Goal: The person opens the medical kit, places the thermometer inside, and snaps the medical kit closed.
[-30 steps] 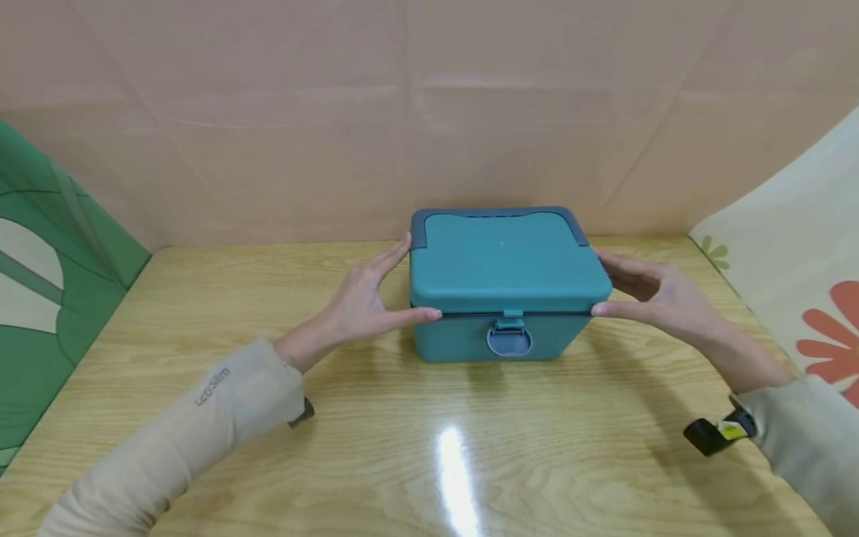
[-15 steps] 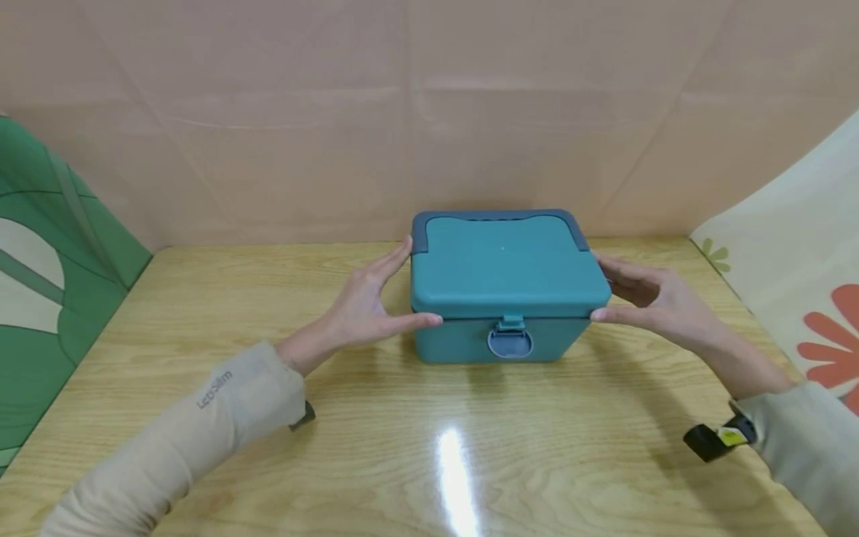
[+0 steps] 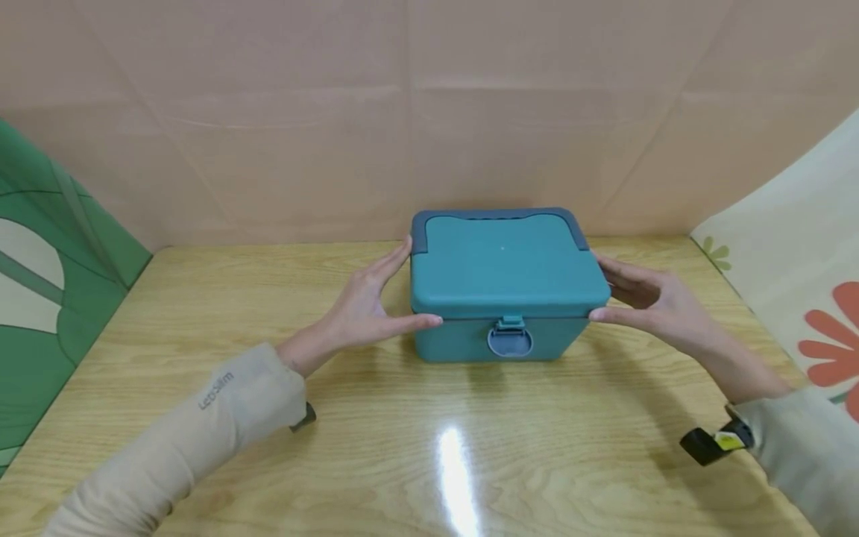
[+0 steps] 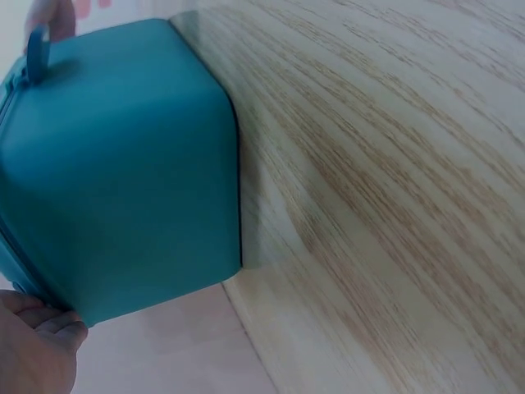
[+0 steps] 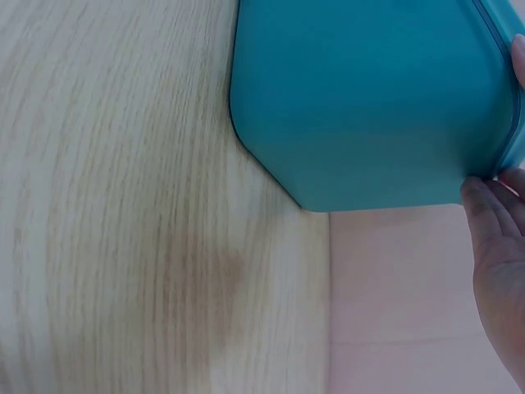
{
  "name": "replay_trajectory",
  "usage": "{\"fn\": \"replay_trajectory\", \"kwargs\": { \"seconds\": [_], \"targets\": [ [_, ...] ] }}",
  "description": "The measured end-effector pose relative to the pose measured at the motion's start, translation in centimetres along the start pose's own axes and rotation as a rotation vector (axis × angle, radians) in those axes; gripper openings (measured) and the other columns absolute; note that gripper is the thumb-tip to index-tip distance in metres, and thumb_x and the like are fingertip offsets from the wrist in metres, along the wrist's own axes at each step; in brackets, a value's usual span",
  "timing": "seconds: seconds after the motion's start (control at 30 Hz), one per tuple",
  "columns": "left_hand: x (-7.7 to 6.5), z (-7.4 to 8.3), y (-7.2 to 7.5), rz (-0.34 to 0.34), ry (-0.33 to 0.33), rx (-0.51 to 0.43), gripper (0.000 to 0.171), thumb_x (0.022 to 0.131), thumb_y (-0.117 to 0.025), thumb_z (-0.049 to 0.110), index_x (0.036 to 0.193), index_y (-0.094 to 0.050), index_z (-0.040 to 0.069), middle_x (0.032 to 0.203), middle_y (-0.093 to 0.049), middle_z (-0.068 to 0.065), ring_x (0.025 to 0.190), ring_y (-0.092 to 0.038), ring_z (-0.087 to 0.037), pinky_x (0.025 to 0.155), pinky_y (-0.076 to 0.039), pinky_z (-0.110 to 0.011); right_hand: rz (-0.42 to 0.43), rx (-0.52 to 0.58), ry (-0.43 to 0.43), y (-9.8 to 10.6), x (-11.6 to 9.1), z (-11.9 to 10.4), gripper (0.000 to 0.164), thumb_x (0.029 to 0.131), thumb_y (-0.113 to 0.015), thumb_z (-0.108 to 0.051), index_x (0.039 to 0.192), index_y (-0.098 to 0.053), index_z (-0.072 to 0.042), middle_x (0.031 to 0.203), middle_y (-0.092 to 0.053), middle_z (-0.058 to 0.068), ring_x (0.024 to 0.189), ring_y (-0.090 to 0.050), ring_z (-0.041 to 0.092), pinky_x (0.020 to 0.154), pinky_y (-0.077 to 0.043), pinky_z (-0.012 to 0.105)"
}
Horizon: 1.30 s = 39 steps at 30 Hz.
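A teal storage box (image 3: pixel 463 341) stands on the wooden table, its lid (image 3: pixel 506 265) down on the body. Along the lid's back and sides runs a grey-blue carrying handle (image 3: pixel 493 215). On the front hangs a latch (image 3: pixel 510 341) with a rounded grey-blue tab; in the left wrist view the tab (image 4: pixel 37 56) sticks out from the front wall. My left hand (image 3: pixel 362 302) grips the lid's left end, thumb at the front edge and fingers along the side. At the right end my right hand (image 3: pixel 661 302) holds the lid likewise, its fingers (image 5: pixel 492 205) on the side near the seam.
Wood-grain table (image 3: pixel 376 462) surrounds the box. Behind it rises a plain pinkish backdrop (image 3: pixel 302 149). A green patterned cloth (image 3: pixel 67 261) borders the left side, and a white cloth with flowers (image 3: pixel 772 239) the right.
The lid's front edge has come down a little under both hands, and the dark gap between lid and body has shut. For the last half second everything has stayed nearly still.
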State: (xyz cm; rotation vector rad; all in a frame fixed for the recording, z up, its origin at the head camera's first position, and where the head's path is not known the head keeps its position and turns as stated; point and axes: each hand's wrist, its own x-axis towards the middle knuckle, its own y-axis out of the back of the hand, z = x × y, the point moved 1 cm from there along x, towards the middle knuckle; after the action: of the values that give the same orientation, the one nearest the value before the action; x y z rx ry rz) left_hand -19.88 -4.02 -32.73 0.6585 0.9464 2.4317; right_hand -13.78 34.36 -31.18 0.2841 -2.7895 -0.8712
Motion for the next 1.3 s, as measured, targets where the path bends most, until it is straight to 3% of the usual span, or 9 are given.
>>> {"fn": "replay_trajectory", "kwargs": {
  "seconds": [0.23, 0.5, 0.73, 0.97, 1.17, 1.3],
  "targets": [
    [-0.1, -0.1, -0.3, 0.015, 0.000, -0.032, 0.117, 0.067, -0.056, 0.084, 0.154, -0.014, 0.017, 0.159, -0.018, -0.002, 0.145, -0.021, -0.028, 0.113, -0.026, -0.056, 0.042, 0.053, 0.039, -0.8, -0.5, 0.1, 0.073, 0.086, -0.066, 0.005, 0.149, -0.035, -0.014, 0.150, -0.042, -0.003, 0.121, -0.049, -0.009, 0.093, -0.044, 0.010],
    [-0.2, 0.0, -0.4, 0.017, 0.009, -0.044, 0.112, 0.071, -0.063, 0.075, 0.154, -0.016, 0.017, 0.159, -0.017, 0.002, 0.146, -0.021, -0.026, 0.114, -0.025, -0.054, 0.103, 0.147, 0.015, -1.6, -1.1, -0.2, 0.073, 0.087, -0.064, 0.005, 0.150, -0.034, -0.018, 0.144, -0.048, -0.009, 0.117, -0.053, -0.007, 0.088, -0.047, 0.011],
    [-0.4, 0.1, -0.4, 0.022, 0.017, -0.064, 0.109, 0.073, -0.067, 0.069, 0.154, -0.015, 0.019, 0.159, -0.017, 0.002, 0.146, -0.021, -0.027, 0.113, -0.025, -0.056, 0.120, 0.278, 0.101, -2.4, -1.1, -0.8, 0.072, 0.085, -0.062, 0.013, 0.148, -0.036, -0.009, 0.141, -0.051, -0.005, 0.122, -0.052, -0.001, 0.093, -0.046, 0.012],
    [-0.5, 0.3, -0.4, 0.027, 0.018, -0.054, 0.104, 0.075, -0.077, 0.048, 0.154, -0.016, 0.018, 0.159, -0.018, 0.003, 0.146, -0.021, -0.026, 0.113, -0.025, -0.056, 0.129, 0.262, 0.109, -2.6, -1.0, -1.3, 0.073, 0.082, -0.065, 0.014, 0.147, -0.038, -0.007, 0.146, -0.045, 0.000, 0.122, -0.051, -0.001, 0.091, -0.047, 0.013],
    [-0.6, 1.0, -0.5, 0.032, 0.042, -0.052, 0.107, 0.075, -0.077, 0.047, 0.155, -0.010, 0.021, 0.160, -0.012, 0.002, 0.147, -0.016, -0.025, 0.114, -0.022, -0.057, 0.135, 0.227, 0.083, -2.9, -1.0, -1.4, 0.077, 0.081, -0.066, 0.013, 0.148, -0.036, -0.011, 0.145, -0.043, 0.002, 0.120, -0.052, 0.000, 0.089, -0.048, 0.013],
    [-0.5, 1.6, -0.7, 0.098, -0.027, -0.025, 0.108, 0.074, -0.078, 0.047, 0.155, -0.011, 0.020, 0.162, -0.008, 0.003, 0.148, -0.013, -0.022, 0.113, -0.022, -0.059, 0.130, 0.200, 0.088, -3.1, -1.0, -1.5, 0.080, 0.081, -0.067, 0.013, 0.149, -0.034, -0.013, 0.141, -0.044, 0.003, 0.117, -0.053, 0.002, 0.087, -0.049, 0.013]
  ]
}}
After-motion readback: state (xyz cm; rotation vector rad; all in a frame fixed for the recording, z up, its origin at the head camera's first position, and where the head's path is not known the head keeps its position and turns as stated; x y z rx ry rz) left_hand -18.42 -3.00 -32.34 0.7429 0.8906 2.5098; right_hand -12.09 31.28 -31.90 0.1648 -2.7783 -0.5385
